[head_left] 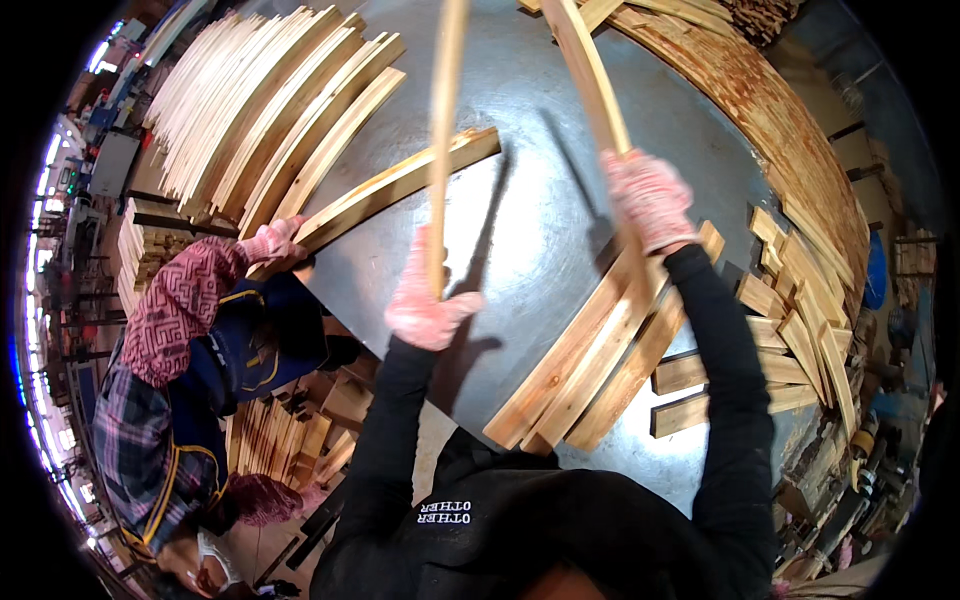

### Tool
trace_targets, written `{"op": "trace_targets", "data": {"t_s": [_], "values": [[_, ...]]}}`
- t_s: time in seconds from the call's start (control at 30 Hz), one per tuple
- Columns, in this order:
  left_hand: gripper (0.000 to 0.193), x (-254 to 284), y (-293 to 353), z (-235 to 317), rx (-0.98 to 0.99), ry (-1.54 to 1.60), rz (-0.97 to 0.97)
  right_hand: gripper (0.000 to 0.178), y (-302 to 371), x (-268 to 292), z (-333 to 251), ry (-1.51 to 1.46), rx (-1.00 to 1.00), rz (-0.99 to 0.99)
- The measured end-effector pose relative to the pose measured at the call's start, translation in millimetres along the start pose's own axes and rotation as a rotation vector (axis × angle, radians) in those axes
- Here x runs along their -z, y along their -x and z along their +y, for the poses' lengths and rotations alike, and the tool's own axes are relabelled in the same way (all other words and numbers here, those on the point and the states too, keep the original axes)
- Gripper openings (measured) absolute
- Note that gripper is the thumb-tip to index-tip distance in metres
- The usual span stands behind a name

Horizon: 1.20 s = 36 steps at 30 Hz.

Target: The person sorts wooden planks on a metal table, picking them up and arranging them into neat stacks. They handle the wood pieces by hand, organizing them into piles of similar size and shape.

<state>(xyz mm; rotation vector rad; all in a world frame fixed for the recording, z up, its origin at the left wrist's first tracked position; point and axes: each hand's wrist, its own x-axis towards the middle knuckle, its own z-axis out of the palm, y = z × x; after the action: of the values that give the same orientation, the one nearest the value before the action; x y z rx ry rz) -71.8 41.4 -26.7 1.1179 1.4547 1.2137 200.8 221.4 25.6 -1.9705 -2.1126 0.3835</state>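
Left strip [445, 130] and right strip [591, 75] both point away from me

I have a long wooden strip at each hand, raised above the grey metal table [545, 215]. The left strip runs nearly straight up my view, its far end leaning slightly right; the right strip slants, its far end leaning left, so the two draw closer away from me. The upper edge of the view cuts off both far ends.

My gloved right hand [648, 200] is clamped around the right strip, whose near part blurs below my fist. The left strip lies along the palm side of my gloved left hand [428, 300], near end by the palm; my thumb sticks out to the right, and I cannot tell how tightly the fingers close.

Beyond my left hand, the left strip crosses in front of a board [400, 185] that a co-worker's gloved hand [275, 240] touches; I cannot tell whether strip and board meet. Pale strips [265, 110] lie side by side at upper left. Near my right forearm, slanting boards [590, 360] lie on the table, with short pieces [790, 290] jumbled to the right. A mottled brown panel [765, 110] curves along the far right.
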Motion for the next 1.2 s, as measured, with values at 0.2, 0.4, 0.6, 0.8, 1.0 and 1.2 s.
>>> {"op": "trace_targets", "data": {"t_s": [0.2,0.4,0.6,0.8,1.0,1.2], "values": [[0.108,-69.2,-13.1,-28.9,0.201,-0.669,-0.421,0.055,63.0,-159.9,-2.0,-0.581,-0.026,0.021],[0.056,-8.6,3.8,-41.0,0.467,-1.193,-0.23,0.058,160.1,-88.0,34.1,-0.517,-0.162,0.044],[0.052,76.8,-4.0,-47.8,0.394,-1.42,-0.163,0.09,249.0,-88.2,90.5,-0.284,-0.505,0.023],[0.071,-12.9,49.7,-53.4,-0.429,-1.133,-0.111,0.113,259.5,-94.3,44.1,-0.331,-0.548,-0.12],[0.107,-142.9,166.4,-84.2,0.052,-1.269,-0.477,0.062,303.5,-101.8,119.7,-1.6,-0.774,0.135],[0.106,-175.1,152.5,-58.6,0.374,-1.032,-0.438,0.048,318.0,-133.9,119.6,-1.184,-0.719,0.166]]}}
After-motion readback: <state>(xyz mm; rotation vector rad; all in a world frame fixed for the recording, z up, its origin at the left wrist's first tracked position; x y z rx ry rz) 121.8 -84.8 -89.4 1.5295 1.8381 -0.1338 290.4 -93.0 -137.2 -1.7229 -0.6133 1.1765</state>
